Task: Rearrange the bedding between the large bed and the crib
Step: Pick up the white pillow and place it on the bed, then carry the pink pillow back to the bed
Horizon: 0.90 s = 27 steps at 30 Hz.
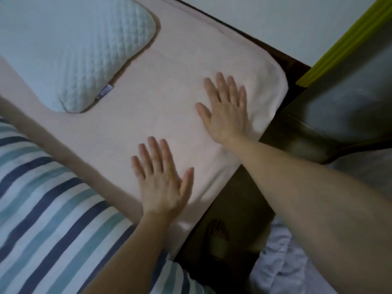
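A pale pink sheet point(165, 98) covers the mattress corner that fills the middle of the view. My left hand point(161, 179) lies flat on it near the front edge, fingers straight and spread. My right hand point(226, 109) presses flat on the sheet closer to the rounded corner, fingers also straight. A white quilted pillow point(84, 49) sits on the sheet at the upper left. A blue, teal and white striped blanket point(48, 209) lies across the bed at the lower left.
A dark wooden bed frame point(282, 58) runs along the mattress edge. A grey object with a yellow-green edge point(343, 45) stands at the right. My foot in a sandal point(218, 234) stands on the dark floor below. Crumpled white bedding point(273, 266) lies at the lower right.
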{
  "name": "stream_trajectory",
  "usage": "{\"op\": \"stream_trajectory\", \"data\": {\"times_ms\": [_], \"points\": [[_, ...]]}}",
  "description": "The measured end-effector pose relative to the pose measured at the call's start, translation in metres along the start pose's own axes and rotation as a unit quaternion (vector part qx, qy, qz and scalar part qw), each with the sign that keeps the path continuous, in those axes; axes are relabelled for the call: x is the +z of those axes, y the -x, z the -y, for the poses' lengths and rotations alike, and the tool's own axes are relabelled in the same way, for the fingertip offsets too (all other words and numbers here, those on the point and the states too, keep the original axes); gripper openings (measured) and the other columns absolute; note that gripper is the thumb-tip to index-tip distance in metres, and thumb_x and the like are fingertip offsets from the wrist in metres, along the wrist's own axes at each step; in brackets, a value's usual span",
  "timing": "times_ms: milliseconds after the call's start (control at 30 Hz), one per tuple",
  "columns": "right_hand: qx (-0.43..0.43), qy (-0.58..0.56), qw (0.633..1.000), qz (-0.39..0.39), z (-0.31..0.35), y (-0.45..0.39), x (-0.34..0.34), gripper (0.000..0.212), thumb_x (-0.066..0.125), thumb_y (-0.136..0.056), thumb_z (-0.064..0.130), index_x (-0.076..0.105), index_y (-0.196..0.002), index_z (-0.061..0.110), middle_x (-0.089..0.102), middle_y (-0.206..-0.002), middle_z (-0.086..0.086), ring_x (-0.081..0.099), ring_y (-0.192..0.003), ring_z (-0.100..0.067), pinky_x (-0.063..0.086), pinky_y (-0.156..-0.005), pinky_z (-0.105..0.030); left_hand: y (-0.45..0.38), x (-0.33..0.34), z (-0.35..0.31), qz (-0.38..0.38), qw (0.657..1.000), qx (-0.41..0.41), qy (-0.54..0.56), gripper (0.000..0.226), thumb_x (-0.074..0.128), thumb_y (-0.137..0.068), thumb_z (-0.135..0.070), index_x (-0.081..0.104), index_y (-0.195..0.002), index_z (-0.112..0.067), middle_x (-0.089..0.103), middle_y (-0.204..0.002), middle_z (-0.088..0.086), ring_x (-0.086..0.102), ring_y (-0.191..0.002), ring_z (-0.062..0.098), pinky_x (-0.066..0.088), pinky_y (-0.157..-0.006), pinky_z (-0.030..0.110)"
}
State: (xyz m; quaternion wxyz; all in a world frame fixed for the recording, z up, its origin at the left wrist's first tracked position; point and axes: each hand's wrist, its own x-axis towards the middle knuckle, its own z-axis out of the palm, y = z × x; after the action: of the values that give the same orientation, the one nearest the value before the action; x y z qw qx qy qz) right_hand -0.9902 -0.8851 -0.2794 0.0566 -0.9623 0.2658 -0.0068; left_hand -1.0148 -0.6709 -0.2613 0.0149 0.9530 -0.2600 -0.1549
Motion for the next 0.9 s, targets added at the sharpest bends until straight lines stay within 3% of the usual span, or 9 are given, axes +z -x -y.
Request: {"op": "stream_trajectory", "data": {"times_ms": [133,200,233,300,333,433,633,767,900], "points": [[0.147,-0.078,0.983,0.081,-0.028,0.044,0.003,0.068,0.017,-0.095,0.063,-0.006,-0.151,0.032,-0.012,-0.160,-0.005,-0.009,-0.147,-0.028,0.007,-0.116,-0.047,0.032,0.001,0.006,0.116,0.949,0.264,-0.126,0.087,0.004,-0.090,-0.069,-0.023,-0.147,-0.010,-0.034,-0.151,0.014,-0.031,-0.140,0.029,-0.007,-0.118,0.048],[0.212,-0.103,0.959,0.154,-0.029,0.058,-0.006,0.067,0.018,-0.096,0.057,0.000,-0.152,0.024,-0.006,-0.160,-0.008,0.006,-0.146,-0.031,0.022,-0.113,-0.047,0.036,-0.022,0.014,0.195,0.905,0.357,-0.126,0.076,0.009,-0.094,-0.062,-0.015,-0.151,-0.017,-0.027,-0.155,0.006,-0.026,-0.143,0.023,-0.007,-0.120,0.041],[0.244,-0.111,0.943,0.197,-0.027,0.060,-0.013,0.065,0.020,-0.097,0.051,0.008,-0.152,0.018,0.005,-0.159,-0.012,0.021,-0.142,-0.034,0.031,-0.108,-0.047,0.035,-0.032,0.017,0.230,0.888,0.379,-0.118,0.068,0.017,-0.098,-0.056,0.000,-0.153,-0.020,-0.010,-0.160,0.003,-0.011,-0.147,0.020,0.001,-0.121,0.037],[0.255,-0.099,0.922,0.273,-0.017,0.067,-0.046,0.055,0.030,-0.098,0.040,0.029,-0.144,0.011,0.034,-0.147,-0.016,0.045,-0.126,-0.035,0.041,-0.095,-0.040,0.043,-0.066,0.025,0.293,0.889,0.338,-0.098,0.048,0.032,-0.100,-0.042,0.036,-0.145,-0.025,0.033,-0.153,0.001,0.032,-0.139,0.021,0.030,-0.114,0.037],[0.227,-0.082,0.924,0.296,-0.006,0.073,-0.074,0.046,0.035,-0.097,0.035,0.042,-0.136,0.011,0.044,-0.139,-0.015,0.050,-0.120,-0.034,0.042,-0.090,-0.036,0.050,-0.093,0.033,0.313,0.903,0.282,-0.087,0.044,0.035,-0.100,-0.038,0.043,-0.140,-0.025,0.044,-0.146,0.001,0.043,-0.131,0.021,0.037,-0.107,0.038],[0.132,-0.048,0.941,0.309,0.029,0.082,-0.152,0.032,0.039,-0.096,0.027,0.055,-0.116,0.008,0.056,-0.122,-0.013,0.055,-0.108,-0.031,0.042,-0.080,-0.032,0.069,-0.166,0.060,0.344,0.930,0.128,-0.026,0.046,0.038,-0.099,-0.040,0.043,-0.140,-0.022,0.046,-0.143,0.004,0.045,-0.128,0.023,0.038,-0.105,0.036],[-0.039,-0.023,0.960,0.276,0.122,0.093,-0.288,0.029,0.042,-0.095,0.025,0.059,-0.107,0.005,0.060,-0.114,-0.014,0.056,-0.100,-0.031,0.042,-0.076,-0.031,0.129,-0.316,0.145,0.244,0.969,0.032,-0.012,0.044,0.038,-0.100,-0.041,0.042,-0.140,-0.023,0.050,-0.138,0.001,0.050,-0.122,0.022,0.042,-0.101,0.037],[-0.168,-0.017,0.944,0.283,0.225,0.103,-0.350,0.035,0.042,-0.096,0.025,0.060,-0.113,0.000,0.059,-0.121,-0.018,0.056,-0.108,-0.032,0.042,-0.080,-0.031,0.195,-0.378,0.223,0.214,0.973,-0.078,0.033,0.045,0.040,-0.099,-0.041,0.042,-0.141,-0.023,0.046,-0.142,0.002,0.047,-0.126,0.023,0.039,-0.104,0.038],[-0.289,-0.009,0.907,0.307,0.330,0.119,-0.374,0.033,0.041,-0.096,0.024,0.059,-0.113,0.002,0.059,-0.119,-0.013,0.055,-0.099,-0.028,0.036,-0.073,-0.025,0.253,-0.402,0.275,0.169,0.969,-0.168,0.070,0.044,0.040,-0.099,-0.042,0.044,-0.139,-0.025,0.049,-0.139,0.002,0.048,-0.124,0.024,0.040,-0.102,0.037]]}}
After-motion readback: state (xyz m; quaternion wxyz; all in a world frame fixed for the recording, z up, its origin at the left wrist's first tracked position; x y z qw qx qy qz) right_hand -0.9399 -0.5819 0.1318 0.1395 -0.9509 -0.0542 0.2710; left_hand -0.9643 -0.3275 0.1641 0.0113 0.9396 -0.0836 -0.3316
